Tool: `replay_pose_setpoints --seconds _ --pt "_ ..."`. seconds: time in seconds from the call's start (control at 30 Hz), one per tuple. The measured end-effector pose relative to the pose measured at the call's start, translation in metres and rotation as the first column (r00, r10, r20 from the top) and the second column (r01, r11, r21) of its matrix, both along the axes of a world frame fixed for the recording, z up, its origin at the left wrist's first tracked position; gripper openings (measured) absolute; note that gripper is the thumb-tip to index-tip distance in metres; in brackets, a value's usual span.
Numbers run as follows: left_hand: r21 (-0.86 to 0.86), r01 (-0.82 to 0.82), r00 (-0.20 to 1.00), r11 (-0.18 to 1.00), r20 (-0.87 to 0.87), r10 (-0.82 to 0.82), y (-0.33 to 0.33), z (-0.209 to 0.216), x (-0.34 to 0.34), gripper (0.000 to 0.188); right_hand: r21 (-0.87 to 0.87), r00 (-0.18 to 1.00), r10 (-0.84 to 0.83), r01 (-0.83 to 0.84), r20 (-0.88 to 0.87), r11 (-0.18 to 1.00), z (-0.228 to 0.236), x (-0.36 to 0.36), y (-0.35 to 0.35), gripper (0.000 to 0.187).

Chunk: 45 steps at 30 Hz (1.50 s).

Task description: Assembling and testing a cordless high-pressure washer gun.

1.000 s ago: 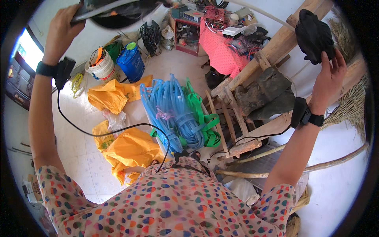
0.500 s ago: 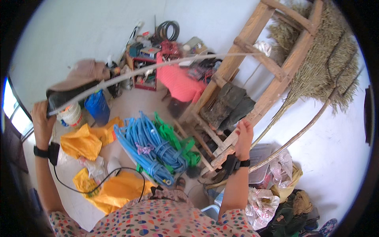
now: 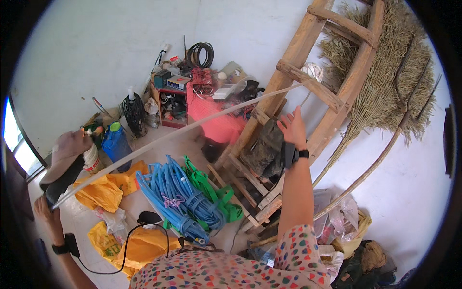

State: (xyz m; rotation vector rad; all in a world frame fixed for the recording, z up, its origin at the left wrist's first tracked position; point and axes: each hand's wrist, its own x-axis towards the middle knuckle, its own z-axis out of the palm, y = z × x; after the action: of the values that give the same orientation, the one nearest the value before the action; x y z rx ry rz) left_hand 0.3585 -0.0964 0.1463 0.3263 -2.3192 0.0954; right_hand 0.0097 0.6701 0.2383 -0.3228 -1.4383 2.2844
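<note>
At the far left my left hand [image 3: 46, 216] is closed on the end of a long pale strip [image 3: 185, 126]. A brown cap-like piece [image 3: 67, 150] with a dark underside, blurred, rests against the same hand. The strip runs taut and slanting up to the right, reaching a rung of the wooden ladder [image 3: 351, 85]; how it is fixed there is hard to make out. Just below that end, my right hand [image 3: 292, 126] is raised with its fingers apart and holds nothing. Behind it a dark cloth [image 3: 264, 153] hangs on the lower ladder.
Coiled blue hose [image 3: 180, 197] and green straps [image 3: 224, 200] lie on the floor ahead, with yellow sacks [image 3: 98, 192] to the left. A red shelf [image 3: 174, 115] stands at the wall by a pink cover [image 3: 211, 118]. Straw brooms [image 3: 390, 77] and a forked branch [image 3: 385, 149] lean right.
My left hand and the cap-like piece have come down and nearer. My right hand has risen along the ladder towards the strip. The strip went from bowed to straight.
</note>
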Motion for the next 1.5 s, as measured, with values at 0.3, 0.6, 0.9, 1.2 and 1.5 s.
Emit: replay_pose_setpoints --seconds 0.3,0.6,0.9,1.2,1.5 --pt "-0.113 -0.476 0.87 0.872 0.082 0.486 -0.046 -0.093 0.124 0.05 -0.244 0.863 0.054 -0.202 -0.503 0.949 0.071 -0.116 0.054 0.029" --pt "0.404 -0.732 0.68 0.549 0.489 0.547 0.096 -0.084 0.147 0.054 0.617 0.701 0.445 -0.009 -0.558 0.787 0.113 0.021 -0.266 0.017" --pt "0.955 0.04 0.951 0.294 -0.126 0.282 0.067 -0.135 0.073 0.032 0.939 0.301 0.95 -0.297 -0.08 0.173 -0.075 0.181 -0.433 0.028" --pt "0.994 0.109 0.964 -0.009 -0.108 -0.245 0.135 -0.032 -0.015 0.025 0.925 0.127 0.944 -0.272 0.306 -0.263 -0.151 0.255 -0.442 0.025" --pt "0.973 0.099 0.71 0.208 0.078 -0.7 0.172 -0.06 -0.069 0.042 0.928 0.149 0.923 -0.177 0.355 -0.328 -0.161 0.24 -0.416 0.018"
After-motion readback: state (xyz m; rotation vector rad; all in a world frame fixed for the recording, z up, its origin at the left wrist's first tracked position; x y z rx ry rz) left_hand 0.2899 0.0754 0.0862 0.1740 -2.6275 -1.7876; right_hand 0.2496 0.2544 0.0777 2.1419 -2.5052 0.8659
